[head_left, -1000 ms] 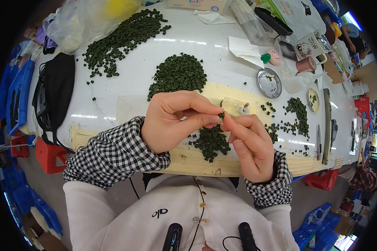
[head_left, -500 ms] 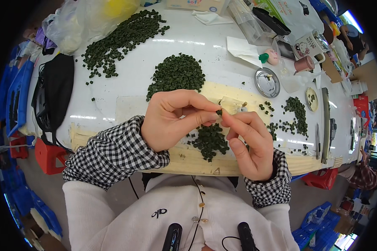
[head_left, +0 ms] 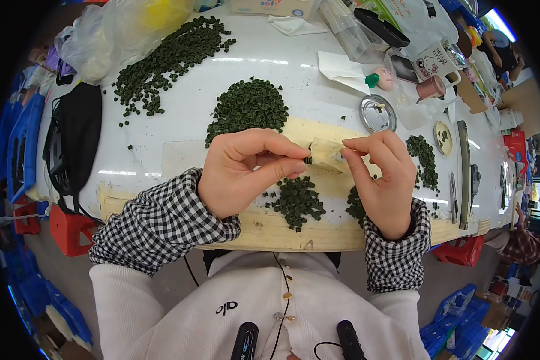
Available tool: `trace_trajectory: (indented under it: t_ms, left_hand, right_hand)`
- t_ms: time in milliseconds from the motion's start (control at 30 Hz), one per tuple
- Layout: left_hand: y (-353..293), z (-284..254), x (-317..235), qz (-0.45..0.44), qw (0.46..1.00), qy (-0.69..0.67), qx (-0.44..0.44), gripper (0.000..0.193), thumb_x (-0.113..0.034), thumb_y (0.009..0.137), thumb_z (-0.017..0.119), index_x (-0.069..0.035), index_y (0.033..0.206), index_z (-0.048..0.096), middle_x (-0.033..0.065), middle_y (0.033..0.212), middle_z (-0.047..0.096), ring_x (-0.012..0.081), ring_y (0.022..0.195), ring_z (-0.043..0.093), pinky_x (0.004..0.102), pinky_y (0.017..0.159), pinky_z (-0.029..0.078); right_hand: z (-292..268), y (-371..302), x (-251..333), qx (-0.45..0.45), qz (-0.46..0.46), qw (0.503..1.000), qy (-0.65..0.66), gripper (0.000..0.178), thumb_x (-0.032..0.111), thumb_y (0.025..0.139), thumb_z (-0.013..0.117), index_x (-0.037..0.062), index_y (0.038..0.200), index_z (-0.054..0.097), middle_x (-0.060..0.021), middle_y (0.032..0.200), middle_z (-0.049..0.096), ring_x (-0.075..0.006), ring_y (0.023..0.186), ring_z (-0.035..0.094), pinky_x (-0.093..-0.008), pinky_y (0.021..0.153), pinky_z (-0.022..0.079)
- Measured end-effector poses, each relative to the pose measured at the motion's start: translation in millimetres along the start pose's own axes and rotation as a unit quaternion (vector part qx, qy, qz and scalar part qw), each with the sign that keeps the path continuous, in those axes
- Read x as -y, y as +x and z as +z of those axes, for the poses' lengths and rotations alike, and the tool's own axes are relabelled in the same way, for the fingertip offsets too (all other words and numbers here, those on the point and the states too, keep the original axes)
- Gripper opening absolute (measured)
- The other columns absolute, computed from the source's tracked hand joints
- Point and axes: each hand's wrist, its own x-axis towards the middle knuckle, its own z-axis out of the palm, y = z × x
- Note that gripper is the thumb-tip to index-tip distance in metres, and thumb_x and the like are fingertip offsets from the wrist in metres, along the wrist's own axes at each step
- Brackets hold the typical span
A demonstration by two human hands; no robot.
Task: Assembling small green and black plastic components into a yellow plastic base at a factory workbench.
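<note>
My left hand [head_left: 240,171] pinches a small dark green piece [head_left: 308,159] between thumb and forefinger. Across from it, my right hand [head_left: 385,174] has thumb and forefinger closed at the right end of a cream-coloured block [head_left: 326,157]; what sits between those fingertips is too small to make out. Below the left fingertips lies a loose heap of dark green pieces [head_left: 297,203]. A second small heap [head_left: 356,205] is partly covered by my right hand. Farther off, a larger round pile of the same pieces [head_left: 249,109] lies beyond my left hand.
A long pile of green pieces [head_left: 168,63] spreads at the far left beside a clear plastic bag [head_left: 90,48]. To the left lies a black bag [head_left: 75,144]. Rightward are a round metal lid [head_left: 378,114], another green pile [head_left: 423,161], a pink spool [head_left: 431,87] and a metal bar [head_left: 464,174].
My right hand has moved away from the left fingertips, right and farther off, to the cream block. The left hand keeps its pinch on the green piece, nearly in place.
</note>
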Motion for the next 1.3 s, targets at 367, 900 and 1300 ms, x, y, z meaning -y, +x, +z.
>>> trace_trajectory:
  t_ms: [367, 900, 1300]
  left_hand:
    - [-2, 3, 0, -0.007, 1.000, -0.002, 0.024, 0.017, 0.009, 0.087, 0.060, 0.006, 0.103, 0.064, 0.0139, 0.098, 0.065, 0.0171, 0.089, 0.066, 0.0276, 0.081, 0.055]
    - [-2, 2, 1, 0.009, 0.999, 0.018, 0.044, 0.018, 0.008, 0.087, 0.061, 0.004, 0.104, 0.065, 0.0118, 0.096, 0.065, 0.0156, 0.091, 0.066, 0.0262, 0.083, 0.054]
    - [-1, 2, 0, 0.004, 0.999, 0.024, 0.033, 0.017, 0.009, 0.087, 0.059, 0.006, 0.103, 0.064, 0.0151, 0.098, 0.066, 0.0174, 0.088, 0.066, 0.0274, 0.079, 0.055]
  right_hand:
    - [-13, 3, 22, -0.036, -0.071, 0.969, 0.234, 0.014, 0.004, 0.086, 0.067, -0.0031, 0.095, 0.058, -0.0119, 0.089, 0.063, -0.0199, 0.077, 0.061, -0.0274, 0.068, 0.049]
    - [-2, -1, 23, 0.077, -0.024, 0.947, 0.311, 0.014, 0.009, 0.098, 0.048, -0.0032, 0.102, 0.044, -0.0158, 0.098, 0.056, -0.0219, 0.093, 0.064, -0.0332, 0.086, 0.052]
    - [-3, 0, 3, -0.090, -0.037, 0.995, 0.020, 0.011, 0.002, 0.085, 0.066, -0.0013, 0.087, 0.057, -0.0113, 0.088, 0.061, -0.0230, 0.072, 0.061, -0.0300, 0.065, 0.049]
